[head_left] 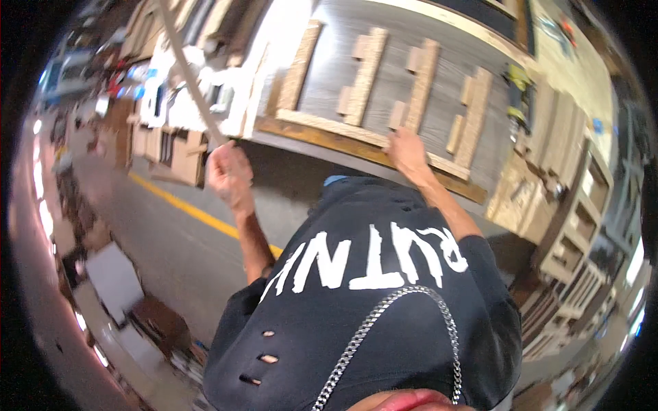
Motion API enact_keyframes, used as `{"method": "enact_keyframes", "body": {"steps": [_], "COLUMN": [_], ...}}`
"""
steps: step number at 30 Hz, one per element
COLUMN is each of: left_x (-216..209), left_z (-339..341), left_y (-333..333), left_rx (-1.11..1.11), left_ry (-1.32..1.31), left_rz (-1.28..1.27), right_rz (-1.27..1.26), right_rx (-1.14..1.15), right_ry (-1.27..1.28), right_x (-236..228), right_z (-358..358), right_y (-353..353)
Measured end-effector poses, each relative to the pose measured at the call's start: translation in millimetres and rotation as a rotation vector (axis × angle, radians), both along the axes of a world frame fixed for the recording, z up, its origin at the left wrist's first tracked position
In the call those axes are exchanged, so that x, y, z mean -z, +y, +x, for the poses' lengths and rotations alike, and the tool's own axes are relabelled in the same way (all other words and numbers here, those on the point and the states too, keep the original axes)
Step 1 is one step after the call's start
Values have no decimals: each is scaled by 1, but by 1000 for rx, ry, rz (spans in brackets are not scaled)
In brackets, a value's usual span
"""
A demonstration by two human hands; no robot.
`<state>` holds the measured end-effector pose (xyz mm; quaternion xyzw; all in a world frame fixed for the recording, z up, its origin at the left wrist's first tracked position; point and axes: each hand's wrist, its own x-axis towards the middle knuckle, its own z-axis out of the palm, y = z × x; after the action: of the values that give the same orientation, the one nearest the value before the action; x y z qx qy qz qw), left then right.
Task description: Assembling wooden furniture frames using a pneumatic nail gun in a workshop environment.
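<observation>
- Grey work surface (447, 96) bears a pale wooden frame (423, 85).
- Left hand (230, 169) grips the near end of a thin strip (187, 70), left of the frame.
- Right hand (408, 153) is at its near rail (336, 128); whether gripping, I cannot tell.

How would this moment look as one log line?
left hand: holds long thin strip | right hand: at pale wooden rail | right side: yellow-green tool

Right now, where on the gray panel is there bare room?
The gray panel lies bare between the leftmost strip and short blocks beside the second strip. The rightmost strip is crowded by two blocks along its left.
</observation>
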<state>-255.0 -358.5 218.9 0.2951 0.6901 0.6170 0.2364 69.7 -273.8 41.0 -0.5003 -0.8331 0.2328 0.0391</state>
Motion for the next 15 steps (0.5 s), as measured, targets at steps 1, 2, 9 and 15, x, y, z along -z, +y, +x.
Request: {"method": "enact_keyframes", "body": {"steps": [1,2,9,15], "left_x": [-2,4,1,-8], "left_z": [0,1,27,38], "left_y": [0,4,24,34], "left_rx": [10,-60,25,76], "left_ry": [25,-23,42,95], "left_rz": [-34,-14,-27,-98], "right_rz": [-37,-56,141,281], "right_rx": [-42,-23,52,29], "right_ry": [-107,-7,104,-27], "right_x": [13,9,7,4], "right_z": [-4,-5,11,29], "right_y": [6,5,-13,-26]}}
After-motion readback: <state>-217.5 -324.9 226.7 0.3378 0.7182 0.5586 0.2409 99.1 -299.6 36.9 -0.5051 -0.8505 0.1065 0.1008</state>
